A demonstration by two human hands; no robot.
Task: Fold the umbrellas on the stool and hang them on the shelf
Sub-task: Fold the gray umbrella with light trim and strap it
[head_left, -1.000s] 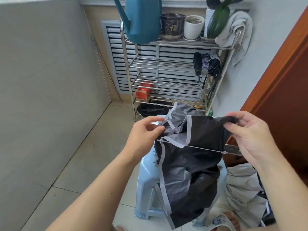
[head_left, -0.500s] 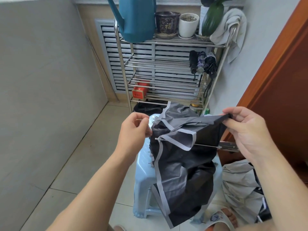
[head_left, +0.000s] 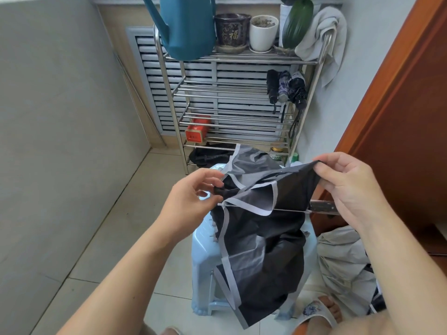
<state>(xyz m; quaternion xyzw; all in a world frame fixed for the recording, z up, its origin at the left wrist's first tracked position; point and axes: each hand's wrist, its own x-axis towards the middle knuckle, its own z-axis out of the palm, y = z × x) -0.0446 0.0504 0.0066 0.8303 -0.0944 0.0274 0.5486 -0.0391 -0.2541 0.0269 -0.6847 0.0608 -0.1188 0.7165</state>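
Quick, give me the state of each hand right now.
Left hand: pinching the strap end of the black umbrella.
Right hand: pinching the umbrella's fabric edge, held up.

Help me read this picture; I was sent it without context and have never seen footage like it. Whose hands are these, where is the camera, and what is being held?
There is no machine here. A person wears a camera on the head, looking down at their own hands. The left hand and right hand each pinch an edge of a black umbrella, its cloth hanging loose above a pale blue stool. Behind stands a metal shelf, where three folded umbrellas already hang. Another grey umbrella lies on the floor to the right.
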